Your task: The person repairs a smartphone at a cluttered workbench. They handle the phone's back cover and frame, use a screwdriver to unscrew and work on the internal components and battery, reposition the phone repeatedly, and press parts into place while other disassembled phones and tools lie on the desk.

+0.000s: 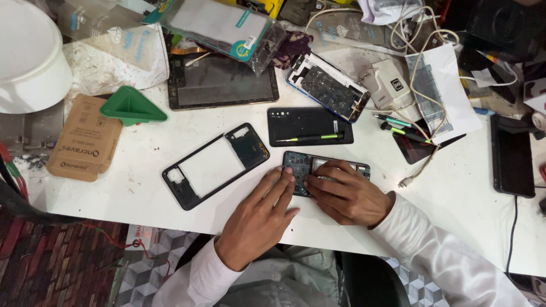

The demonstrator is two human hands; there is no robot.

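1. Both our hands rest on the opened phone (296,161) near the middle of the white table (455,193). Our left hand (259,216) lies loosely spread, fingertips pressing the phone's left end without closing round anything. Our right hand (344,190) curls over the phone's middle, fingertips pinched down on its inner parts; we cannot tell whether a small piece sits between them.
2. Largest on the table is the tablet (222,82), lying flat at the far side, left of centre, with a clear plastic package (222,25) overlapping its far edge.
3. A white round container (28,57) stands at the far left corner.
4. A brown cardboard box (85,139) lies flattened at the left edge, and a green triangular tool (131,107) rests on its far end.
5. The black phone frame (213,165) lies tilted just left of our left hand.
6. A black back cover (310,126) lies just beyond the opened phone, and a screwdriver (310,137) with a green-tipped handle rests across it.
7. Another stripped phone (327,86) lies tilted farther off, right of the tablet.
8. A dark phone (512,156) lies at the right edge.
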